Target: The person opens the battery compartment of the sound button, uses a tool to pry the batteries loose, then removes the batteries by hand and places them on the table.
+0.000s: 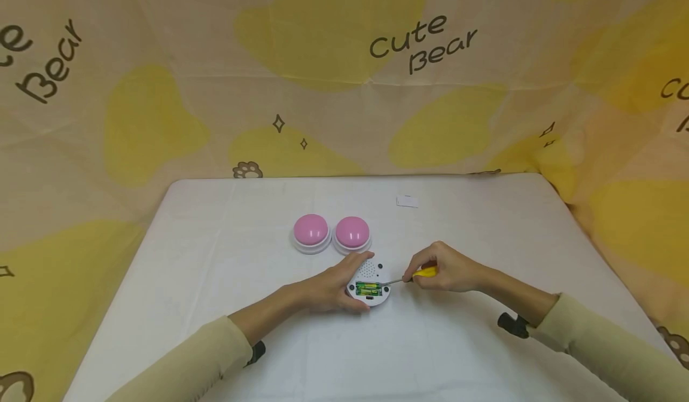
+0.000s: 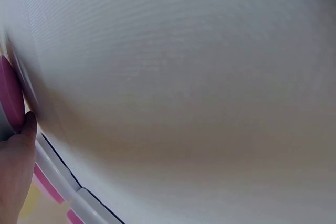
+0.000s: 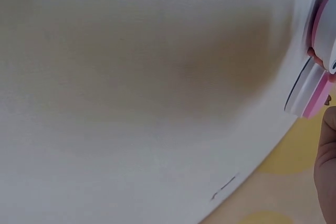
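My left hand (image 1: 331,285) grips a round push-button device (image 1: 367,268), turned underside up, its thumb and fingers on either edge. Its open battery compartment shows green-and-yellow batteries (image 1: 368,289). In the left wrist view, the device's pink cap (image 2: 11,94) faces down toward the table beside the fingers. My right hand (image 1: 449,268) holds a screwdriver (image 1: 425,272) by its yellow handle. The metal shaft points left, and its tip meets the right end of the batteries. In the right wrist view, part of the right hand (image 3: 326,161) shows at the edge; the screwdriver is out of sight there.
Two matching buttons, a left one (image 1: 310,231) and a right one (image 1: 352,233), stand pink side up just beyond the left hand. A small white rectangular piece (image 1: 407,201) lies farther back on the white table (image 1: 215,228). A patterned cloth (image 1: 323,91) hangs behind.
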`<move>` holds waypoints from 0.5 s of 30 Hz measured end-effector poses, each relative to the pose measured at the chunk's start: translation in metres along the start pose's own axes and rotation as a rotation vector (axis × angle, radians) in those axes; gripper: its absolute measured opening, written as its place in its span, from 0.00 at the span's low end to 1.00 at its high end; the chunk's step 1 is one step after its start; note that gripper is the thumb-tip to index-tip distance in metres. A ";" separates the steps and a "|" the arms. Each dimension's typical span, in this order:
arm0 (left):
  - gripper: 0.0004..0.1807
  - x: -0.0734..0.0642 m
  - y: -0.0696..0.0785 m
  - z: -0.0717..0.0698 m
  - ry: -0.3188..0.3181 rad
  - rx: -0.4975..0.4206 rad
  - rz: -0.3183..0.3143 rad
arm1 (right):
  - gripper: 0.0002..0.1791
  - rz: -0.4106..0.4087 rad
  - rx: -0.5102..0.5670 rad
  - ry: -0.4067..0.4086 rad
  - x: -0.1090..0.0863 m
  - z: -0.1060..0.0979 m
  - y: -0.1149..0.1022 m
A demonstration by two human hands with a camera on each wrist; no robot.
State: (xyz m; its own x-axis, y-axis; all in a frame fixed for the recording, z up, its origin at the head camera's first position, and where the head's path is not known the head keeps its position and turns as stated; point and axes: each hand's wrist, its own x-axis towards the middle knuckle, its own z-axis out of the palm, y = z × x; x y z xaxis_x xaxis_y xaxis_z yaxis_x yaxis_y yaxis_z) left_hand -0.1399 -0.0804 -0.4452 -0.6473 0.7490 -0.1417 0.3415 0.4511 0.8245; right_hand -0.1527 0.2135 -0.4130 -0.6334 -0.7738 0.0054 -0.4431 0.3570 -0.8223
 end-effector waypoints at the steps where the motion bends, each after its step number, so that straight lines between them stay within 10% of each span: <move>1: 0.54 0.000 0.000 0.000 0.001 0.001 0.000 | 0.09 0.000 0.007 0.001 0.000 0.000 0.000; 15: 0.54 -0.001 0.001 -0.001 -0.004 -0.006 -0.010 | 0.09 -0.008 0.049 0.010 -0.002 0.002 0.002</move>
State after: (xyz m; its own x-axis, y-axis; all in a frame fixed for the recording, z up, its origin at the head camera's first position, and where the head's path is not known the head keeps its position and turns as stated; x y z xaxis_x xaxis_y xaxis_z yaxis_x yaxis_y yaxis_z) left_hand -0.1394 -0.0811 -0.4442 -0.6479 0.7463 -0.1524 0.3306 0.4558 0.8264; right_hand -0.1510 0.2148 -0.4164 -0.6363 -0.7713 0.0174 -0.4165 0.3245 -0.8492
